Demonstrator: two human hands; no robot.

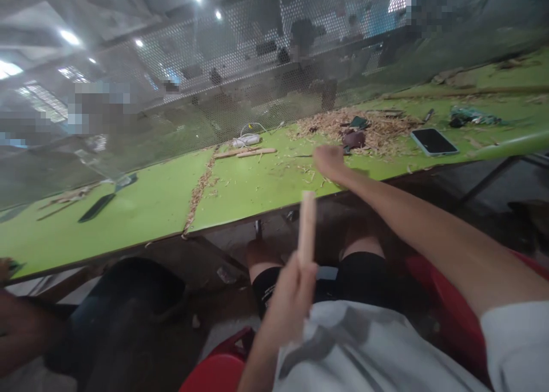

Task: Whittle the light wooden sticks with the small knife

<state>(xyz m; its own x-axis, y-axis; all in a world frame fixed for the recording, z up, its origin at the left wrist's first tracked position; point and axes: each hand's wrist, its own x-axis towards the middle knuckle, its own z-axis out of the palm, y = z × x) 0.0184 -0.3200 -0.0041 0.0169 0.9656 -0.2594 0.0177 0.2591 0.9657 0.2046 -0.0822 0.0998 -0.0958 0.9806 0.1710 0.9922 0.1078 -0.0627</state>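
- Left hand (295,292) was wrapped shut round the lower end of a wooden stick (307,226), holding it upright above the lap and off the worktop, probably to keep it ready and out of the litter
- Right hand (329,160) was stretched onto the near part of the worktop (141,209); it was blurred and looked curled, but whether it pinched anything could not be told
- Long and green, the worktop had its near edge just ahead of the knees, and a perforated screen (240,54) closed off the far side, so reach ended there
- Wood shavings (377,126) lay heaped just beyond the right hand, likely where the cutting was done; a thinner trail (199,189) ran down to the near edge
- Most of the bare room lay left of that trail
- Phone (433,141) lay flat to the right of the heap, just clear of it
- Two more sticks (246,151) lay side by side near the screen, close to a white cable (246,137)
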